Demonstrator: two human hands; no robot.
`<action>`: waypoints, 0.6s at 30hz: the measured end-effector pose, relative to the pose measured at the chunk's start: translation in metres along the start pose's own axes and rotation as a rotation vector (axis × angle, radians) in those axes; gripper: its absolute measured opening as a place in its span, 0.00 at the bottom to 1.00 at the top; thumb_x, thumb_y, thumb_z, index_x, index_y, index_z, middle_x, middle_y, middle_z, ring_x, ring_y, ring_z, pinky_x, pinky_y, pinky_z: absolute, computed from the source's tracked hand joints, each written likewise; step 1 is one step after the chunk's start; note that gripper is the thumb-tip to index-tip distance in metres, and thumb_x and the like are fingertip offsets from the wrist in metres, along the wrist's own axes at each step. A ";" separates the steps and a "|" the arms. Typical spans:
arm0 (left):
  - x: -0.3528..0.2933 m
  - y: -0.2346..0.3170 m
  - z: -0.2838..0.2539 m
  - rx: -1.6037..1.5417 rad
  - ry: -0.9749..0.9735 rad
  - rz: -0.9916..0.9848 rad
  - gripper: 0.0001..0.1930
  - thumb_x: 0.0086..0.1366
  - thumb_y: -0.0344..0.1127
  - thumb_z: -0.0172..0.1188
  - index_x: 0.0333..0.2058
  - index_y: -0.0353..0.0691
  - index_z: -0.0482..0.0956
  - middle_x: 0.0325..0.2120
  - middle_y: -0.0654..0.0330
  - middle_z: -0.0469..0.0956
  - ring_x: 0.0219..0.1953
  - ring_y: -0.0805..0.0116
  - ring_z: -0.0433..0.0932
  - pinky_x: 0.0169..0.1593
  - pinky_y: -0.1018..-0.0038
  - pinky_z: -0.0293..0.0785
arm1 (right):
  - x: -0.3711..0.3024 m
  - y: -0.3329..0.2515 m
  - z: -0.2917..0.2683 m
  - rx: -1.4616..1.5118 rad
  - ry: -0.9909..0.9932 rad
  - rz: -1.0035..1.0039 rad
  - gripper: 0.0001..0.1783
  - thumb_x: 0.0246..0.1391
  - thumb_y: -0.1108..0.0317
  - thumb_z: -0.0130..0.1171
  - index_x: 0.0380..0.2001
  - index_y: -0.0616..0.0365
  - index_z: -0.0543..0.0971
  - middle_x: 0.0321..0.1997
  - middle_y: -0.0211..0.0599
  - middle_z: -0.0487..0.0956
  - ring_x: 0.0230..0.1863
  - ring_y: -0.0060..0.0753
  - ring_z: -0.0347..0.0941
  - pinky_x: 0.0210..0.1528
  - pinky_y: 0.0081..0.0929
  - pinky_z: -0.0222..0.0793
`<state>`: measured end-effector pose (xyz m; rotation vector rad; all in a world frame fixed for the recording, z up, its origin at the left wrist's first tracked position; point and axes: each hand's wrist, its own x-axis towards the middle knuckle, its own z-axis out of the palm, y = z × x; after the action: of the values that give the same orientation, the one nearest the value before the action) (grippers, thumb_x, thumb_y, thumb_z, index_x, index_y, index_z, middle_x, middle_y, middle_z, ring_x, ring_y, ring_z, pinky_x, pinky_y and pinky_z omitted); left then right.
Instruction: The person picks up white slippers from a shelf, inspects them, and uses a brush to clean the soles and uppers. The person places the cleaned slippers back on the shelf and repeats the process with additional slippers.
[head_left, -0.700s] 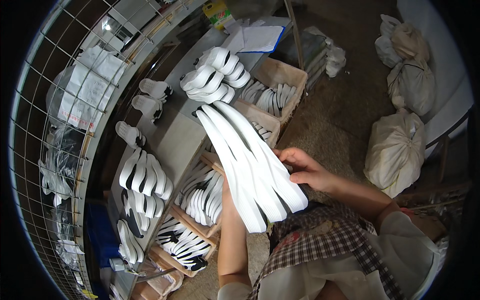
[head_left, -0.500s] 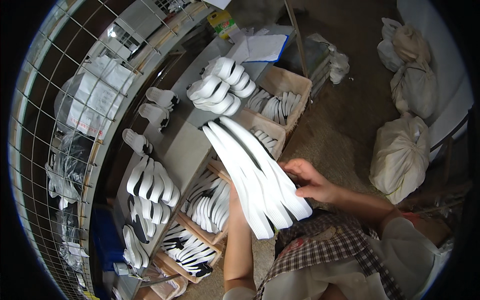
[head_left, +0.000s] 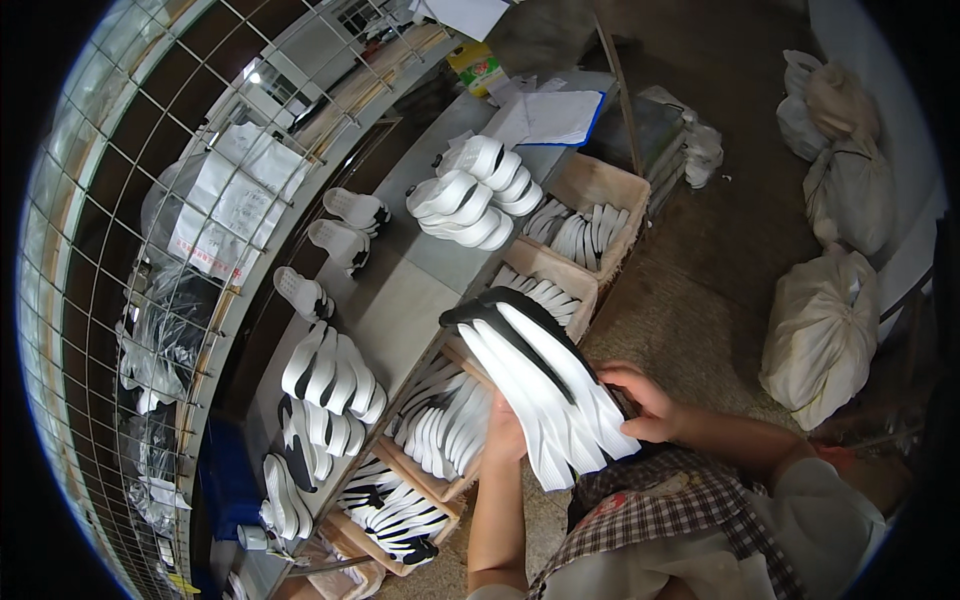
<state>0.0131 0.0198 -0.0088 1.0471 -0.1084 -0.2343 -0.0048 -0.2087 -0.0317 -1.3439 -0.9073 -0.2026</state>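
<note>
A bundle of white shoe soles (head_left: pixel 540 400) with black parts is held in front of me, pressed side by side. My left hand (head_left: pixel 507 428) grips the bundle from its left side, its fingers mostly hidden behind the soles. On the other side, my right hand (head_left: pixel 642 402) closes on the near right edge, thumb toward the near end. Black sole material shows along the far end and right side. Just beyond the left hand stands a crate of white soles (head_left: pixel 440 425), partly covered by the bundle.
Stacked soles (head_left: pixel 465 205) and more soles (head_left: pixel 333 375) stand on the grey bench (head_left: pixel 400 305). Crates (head_left: pixel 622 185) of soles line its right side. A wire mesh (head_left: pixel 215 190) rises at left. White sacks (head_left: pixel 823 335) lie on the floor at right. A clipboard (head_left: pixel 560 118) rests on the far bench.
The bundle's far end has tipped lower, so more of the black parts show. Both hands still hold it. The whole view has shifted, with the surroundings now further right and lower.
</note>
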 end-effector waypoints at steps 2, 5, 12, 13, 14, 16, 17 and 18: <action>0.000 -0.002 -0.004 0.004 -0.019 0.005 0.28 0.55 0.22 0.62 0.54 0.36 0.65 0.46 0.60 0.73 0.46 0.68 0.74 0.49 0.70 0.73 | -0.003 0.003 0.002 -0.016 0.026 -0.039 0.35 0.53 0.62 0.55 0.60 0.68 0.57 0.63 0.52 0.56 0.66 0.47 0.52 0.65 0.42 0.48; 0.000 -0.005 -0.010 0.021 -0.022 0.000 0.29 0.55 0.22 0.62 0.56 0.36 0.63 0.47 0.59 0.72 0.47 0.68 0.73 0.49 0.70 0.73 | -0.001 0.004 0.007 -0.041 0.087 -0.077 0.34 0.50 0.61 0.55 0.57 0.68 0.62 0.62 0.53 0.61 0.65 0.50 0.55 0.64 0.43 0.49; 0.011 -0.040 -0.026 -0.060 0.007 -0.097 0.22 0.65 0.34 0.52 0.56 0.36 0.63 0.46 0.55 0.72 0.47 0.64 0.74 0.49 0.72 0.73 | 0.030 -0.032 0.002 -0.363 -0.051 0.040 0.28 0.53 0.63 0.54 0.57 0.60 0.67 0.62 0.45 0.64 0.63 0.43 0.57 0.66 0.43 0.47; 0.014 -0.045 -0.026 -0.187 -0.011 -0.165 0.20 0.67 0.35 0.49 0.56 0.36 0.63 0.45 0.55 0.73 0.47 0.65 0.74 0.48 0.72 0.74 | 0.038 -0.035 0.001 -0.312 -0.072 0.072 0.25 0.55 0.64 0.53 0.56 0.58 0.69 0.61 0.43 0.66 0.64 0.41 0.57 0.66 0.42 0.45; 0.016 -0.049 -0.025 -0.312 -0.027 -0.223 0.20 0.68 0.37 0.47 0.55 0.36 0.64 0.45 0.55 0.73 0.46 0.65 0.74 0.47 0.73 0.74 | 0.045 -0.037 0.000 -0.326 -0.145 0.112 0.22 0.56 0.66 0.51 0.55 0.57 0.70 0.61 0.40 0.67 0.64 0.38 0.57 0.67 0.41 0.44; 0.015 -0.052 -0.018 -0.567 -0.118 -0.270 0.19 0.71 0.40 0.43 0.56 0.37 0.63 0.46 0.56 0.72 0.47 0.67 0.74 0.47 0.75 0.74 | 0.056 -0.041 -0.002 -0.159 -0.083 0.162 0.19 0.61 0.66 0.46 0.52 0.61 0.72 0.61 0.39 0.68 0.65 0.38 0.57 0.67 0.39 0.45; 0.014 -0.051 -0.012 -0.559 -0.096 -0.269 0.20 0.72 0.41 0.41 0.57 0.37 0.62 0.47 0.56 0.71 0.48 0.68 0.73 0.48 0.76 0.73 | 0.060 -0.042 -0.003 -0.076 -0.046 0.151 0.18 0.63 0.67 0.43 0.52 0.61 0.73 0.60 0.39 0.69 0.64 0.39 0.58 0.67 0.38 0.46; 0.009 -0.051 -0.004 -0.557 -0.152 -0.209 0.20 0.72 0.42 0.39 0.59 0.39 0.60 0.50 0.57 0.69 0.51 0.69 0.71 0.51 0.76 0.71 | 0.062 -0.043 -0.001 -0.032 -0.003 0.156 0.15 0.61 0.72 0.45 0.49 0.61 0.74 0.57 0.39 0.71 0.62 0.36 0.62 0.64 0.34 0.55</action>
<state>0.0150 -0.0036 -0.0555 0.4839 -0.0642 -0.5024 0.0102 -0.1986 0.0415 -1.4383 -0.8006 -0.0952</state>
